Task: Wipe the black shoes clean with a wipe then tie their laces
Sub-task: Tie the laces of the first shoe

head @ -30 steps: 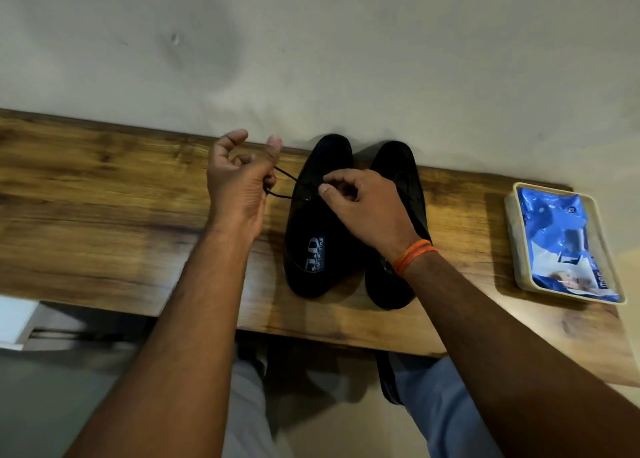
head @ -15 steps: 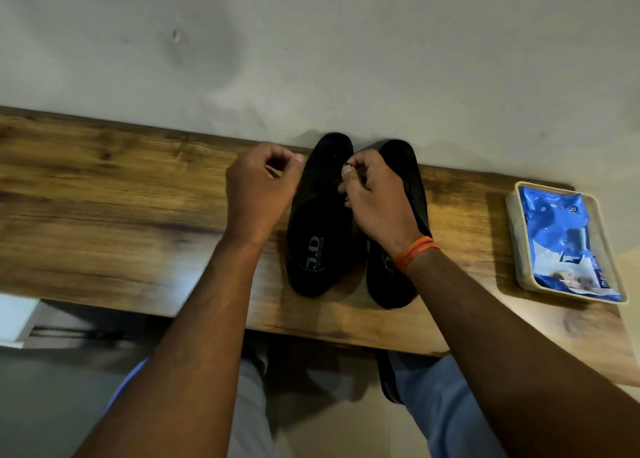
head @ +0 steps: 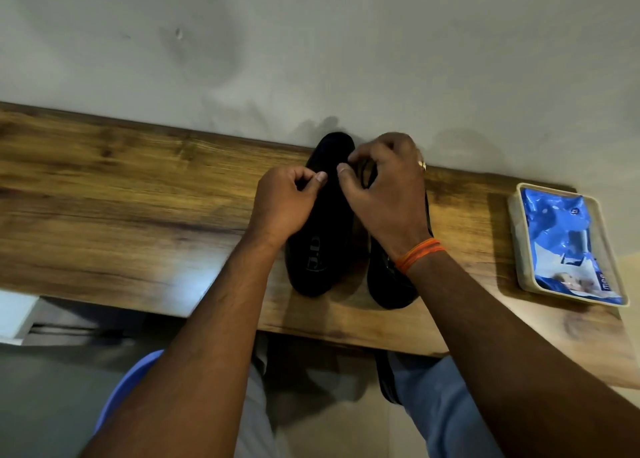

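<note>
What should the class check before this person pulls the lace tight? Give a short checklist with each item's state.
1. Both shoes on the shelf: left shoe and right shoe side by side: ok.
2. Left hand pinched shut near left shoe's lacing: ok.
3. Right hand curled over the lacing: ok.
4. Lace in each grip: cannot tell, hidden.
5. Knot formed: cannot tell.
6. Wipes pack in its tray, apart from the shoes: ok.
</note>
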